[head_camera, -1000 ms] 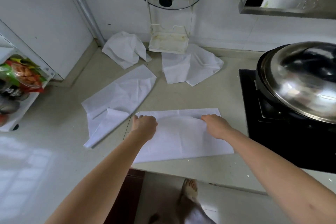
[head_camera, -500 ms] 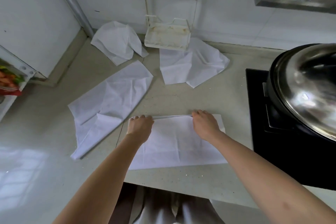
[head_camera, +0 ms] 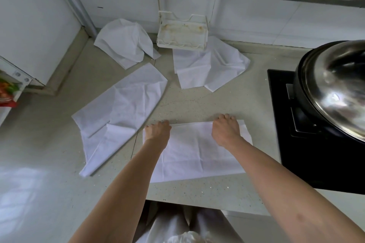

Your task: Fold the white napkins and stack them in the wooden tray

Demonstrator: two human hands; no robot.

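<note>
One napkin [head_camera: 197, 152] lies flat on the tabletop [head_camera: 197, 102], partly folded. The left hand [head_camera: 158, 132] and right hand [head_camera: 225, 130] curl over its far edge. Three more napkins wait, crumpled, behind. No wooden tray shows, so most work is left.

Creased matt cloth napkin [head_camera: 197, 154], glossy metal lid [head_camera: 335, 89]

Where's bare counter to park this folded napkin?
Bare patches: counter between the napkin under both hands, the crumpled napkin and cooktop; and far left of the long napkin. Crowded along the back wall.
</note>
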